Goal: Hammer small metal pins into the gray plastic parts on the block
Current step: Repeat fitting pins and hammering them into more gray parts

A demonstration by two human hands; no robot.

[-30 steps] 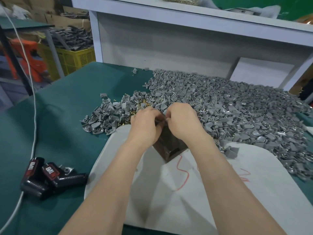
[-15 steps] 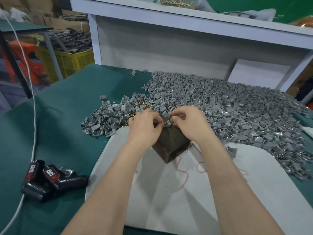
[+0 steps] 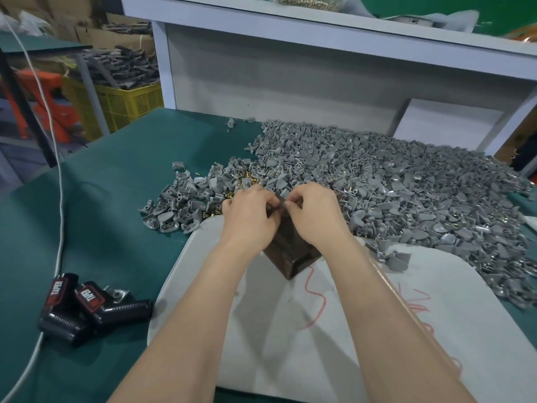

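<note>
A dark brown block (image 3: 290, 251) stands on a white board (image 3: 319, 330) in front of me. My left hand (image 3: 250, 216) and my right hand (image 3: 313, 213) meet over the block's top, fingertips curled together on a small gray plastic part (image 3: 279, 202) between them. Whether a pin is in the fingers is hidden. A big heap of gray plastic parts (image 3: 392, 184) covers the green table behind the block. Small brass pins (image 3: 245, 181) lie scattered among the parts at the heap's left side.
Two black tools with red labels (image 3: 87, 309) lie on the green mat at the left, by a white cable (image 3: 59, 199). A single gray part (image 3: 396, 258) sits on the board's right side. A white shelf (image 3: 319, 33) rises behind the heap; a yellow crate (image 3: 122, 103) stands far left.
My right hand has drawn back in toward the left hand over the block's top, so the fingertips now meet on the part. The view has shifted slightly.
</note>
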